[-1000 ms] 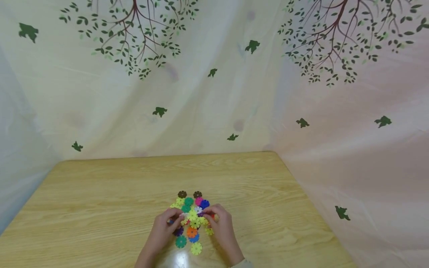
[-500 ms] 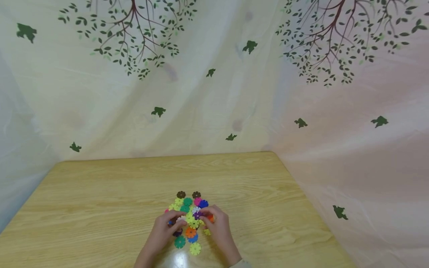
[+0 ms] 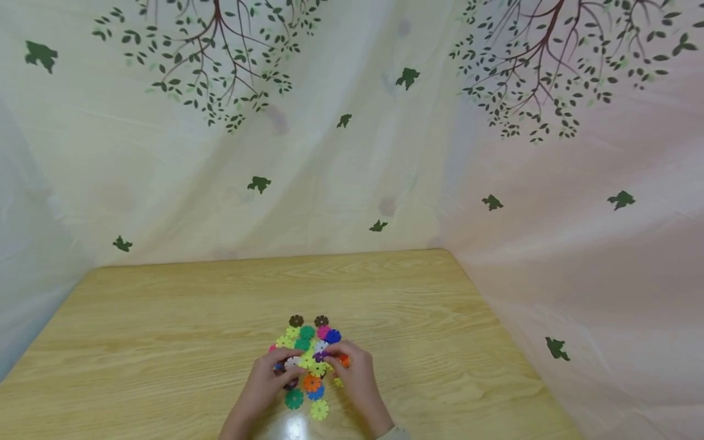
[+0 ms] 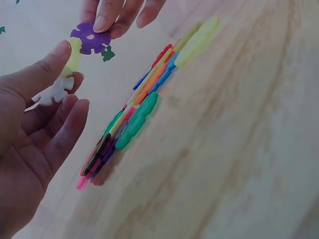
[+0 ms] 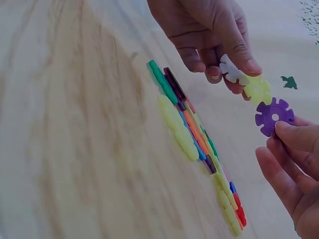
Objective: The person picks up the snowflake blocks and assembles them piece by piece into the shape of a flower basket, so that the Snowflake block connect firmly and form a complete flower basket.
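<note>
In the left wrist view, my left hand (image 4: 35,114) pinches a yellow notched plastic disc (image 4: 74,54) between thumb and fingers. A white notched disc (image 4: 54,92) joins onto the yellow one, in front of the same fingers. My right hand (image 5: 299,164) pinches a purple notched disc (image 5: 274,117) at its edge. The rims of purple and yellow meet, so the three make a short chain held above the table. Below lies a flat cluster of joined discs, among them a green disc (image 3: 294,399), an orange disc (image 3: 312,383) and a yellow-green disc (image 3: 319,409), partly hidden by both hands.
The wood-grain table (image 3: 165,330) stretches out around the cluster. Two brown discs (image 3: 296,321) stick out at its far end. Behind and beside the table hangs a pale cloth (image 3: 330,183) printed with branches and green leaves.
My right hand has shifted slightly left, bringing the purple disc against the yellow one. My left hand stays nearly in place, and its white disc shows more now. The head view has drifted slightly.
</note>
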{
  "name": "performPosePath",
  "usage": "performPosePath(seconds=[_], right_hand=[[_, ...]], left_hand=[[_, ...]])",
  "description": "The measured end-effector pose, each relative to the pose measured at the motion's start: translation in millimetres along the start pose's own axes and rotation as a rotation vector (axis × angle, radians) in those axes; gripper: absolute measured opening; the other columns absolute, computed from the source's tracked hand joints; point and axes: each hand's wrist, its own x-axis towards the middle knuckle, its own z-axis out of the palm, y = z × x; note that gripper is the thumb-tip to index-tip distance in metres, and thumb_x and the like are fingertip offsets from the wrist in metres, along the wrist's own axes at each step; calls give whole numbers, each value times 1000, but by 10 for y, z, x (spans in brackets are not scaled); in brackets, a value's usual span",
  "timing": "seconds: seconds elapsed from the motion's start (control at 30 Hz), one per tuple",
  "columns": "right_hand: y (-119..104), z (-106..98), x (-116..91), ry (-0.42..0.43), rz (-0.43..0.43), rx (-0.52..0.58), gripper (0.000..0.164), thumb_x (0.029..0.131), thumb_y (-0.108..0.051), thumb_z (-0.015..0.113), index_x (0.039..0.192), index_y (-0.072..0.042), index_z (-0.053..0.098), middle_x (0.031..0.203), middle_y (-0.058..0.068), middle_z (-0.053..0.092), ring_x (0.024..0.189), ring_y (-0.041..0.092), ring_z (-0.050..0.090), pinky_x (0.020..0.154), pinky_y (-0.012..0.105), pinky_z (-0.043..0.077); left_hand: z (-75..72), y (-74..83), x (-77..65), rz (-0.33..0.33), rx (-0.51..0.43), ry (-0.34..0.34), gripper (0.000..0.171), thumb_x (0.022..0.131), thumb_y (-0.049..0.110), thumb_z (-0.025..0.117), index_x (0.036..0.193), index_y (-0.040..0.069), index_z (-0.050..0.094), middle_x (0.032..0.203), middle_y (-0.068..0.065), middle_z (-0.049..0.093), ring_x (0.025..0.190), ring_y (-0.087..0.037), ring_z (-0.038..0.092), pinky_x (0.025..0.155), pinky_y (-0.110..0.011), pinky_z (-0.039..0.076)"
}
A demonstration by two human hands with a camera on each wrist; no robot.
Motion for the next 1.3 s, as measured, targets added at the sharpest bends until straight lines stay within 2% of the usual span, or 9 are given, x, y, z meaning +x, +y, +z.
performPosePath(seconds=[0.17, 0.27, 0.5, 0.7, 0.8, 0.93, 1.03, 1.13, 1.3], right_hand=[[-14, 2, 15, -11, 23, -18, 10, 89, -8, 67, 97, -5, 72, 94, 6, 71, 80, 7, 66, 58, 19, 58], [-13, 3, 24, -22, 36, 8, 10, 89, -8, 67, 96, -4, 73, 93, 7, 72, 79, 11, 67, 59, 21, 58], [-1, 23, -4, -31, 2, 53, 8, 88, -5, 67, 93, -1, 72, 92, 13, 72, 79, 16, 68, 58, 27, 60], [-2, 2, -8, -37, -12, 58, 11, 89, -8, 67, 97, -3, 72, 95, 12, 71, 83, 15, 68, 60, 25, 60], [10, -32, 14, -58, -41, -4, 18, 88, -9, 69, 105, -5, 71, 99, 9, 72, 87, 13, 68, 66, 23, 60], [53, -124, 31, -64, -34, -160, 26, 85, -8, 72, 111, -6, 70, 99, 5, 71, 89, 12, 66, 76, 22, 58], [91, -215, 13, -81, 41, -236, 22, 82, -7, 74, 104, -6, 72, 93, 2, 69, 84, 11, 62, 75, 21, 55], [130, -287, -20, -135, 98, -281, 18, 79, -8, 77, 96, -5, 72, 87, 1, 66, 79, 9, 58, 70, 19, 52], [166, -355, -65, -216, 101, -349, 22, 75, -12, 81, 93, -7, 69, 87, -1, 62, 79, 8, 55, 71, 22, 51]], left_hand=[[-13, 37, 9, -12, -39, -6, 29, 82, 13, 75, 107, -1, 68, 96, -13, 65, 71, 0, 55, 62, -18, 54], [-19, 43, 18, 6, -56, -23, 26, 82, 10, 75, 103, -4, 67, 98, -17, 66, 76, 1, 54, 65, -18, 54], [2, 17, 6, 38, -73, -40, 20, 80, 7, 75, 92, -6, 66, 107, -26, 69, 81, 4, 55, 67, -16, 54], [-16, 24, 18, 7, -98, -43, 26, 82, 9, 75, 103, -5, 66, 103, -21, 66, 82, 2, 56, 70, -18, 56], [-32, 19, 27, 1, -113, -35, 30, 82, 9, 75, 108, -4, 65, 105, -20, 64, 84, 1, 58, 71, -19, 57], [-30, 3, 26, 5, -120, -22, 34, 82, 9, 75, 112, -3, 64, 111, -22, 64, 88, 1, 61, 73, -21, 58], [-21, -10, 24, -10, -117, -9, 35, 81, 9, 75, 113, -2, 64, 114, -22, 63, 88, 2, 61, 73, -21, 58], [-16, -1, 15, -24, -119, 6, 36, 81, 9, 76, 113, -2, 64, 116, -21, 62, 90, 2, 61, 74, -21, 58], [-28, 47, -1, -48, -141, 15, 37, 80, 7, 76, 114, -2, 64, 111, -21, 62, 88, -1, 60, 73, -20, 58]])
